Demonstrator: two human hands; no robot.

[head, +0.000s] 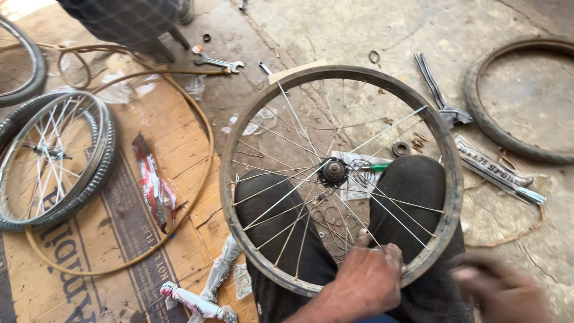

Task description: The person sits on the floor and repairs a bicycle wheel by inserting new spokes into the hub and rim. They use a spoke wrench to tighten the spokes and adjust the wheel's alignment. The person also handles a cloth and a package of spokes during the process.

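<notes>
The left hand point(368, 278) comes in from the bottom edge of the view, back of the hand up, knuckles bent, with the fingers point(382, 251) curled among the spokes point(287, 194) just inside the near rim of the wheel point(341, 179). Its grip looks clenched on the spokes there, though the fingertips are hidden behind the hand, so what exactly they pinch cannot be told. The right hand point(499, 287) is a blur at the lower right, just outside the rim and apart from it — whether its grip is closed or released cannot be told.

The wheel lies nearly flat across the person's knees point(412, 185), both in dark trousers, with the hub point(333, 171) sitting over the gap between them. The rim is dark and bare, without a tyre; the thin silver spokes fan out from the hub to it.

Beyond the wheel, on the concrete floor point(335, 30), a spanner point(218, 61) lies toward the far edge, and pliers point(439, 96) with a small ring point(400, 148) lie off the wheel's far right side. A loose tyre point(508, 137) rests at the floor's far right corner, with a packet of spokes point(499, 170) just beside it. To the left, flattened cardboard point(119, 233) carries a second wheel point(51, 158) with its tyre on, a tan tube point(206, 149) looped around it — and some torn wrappers point(152, 185) between.
</notes>
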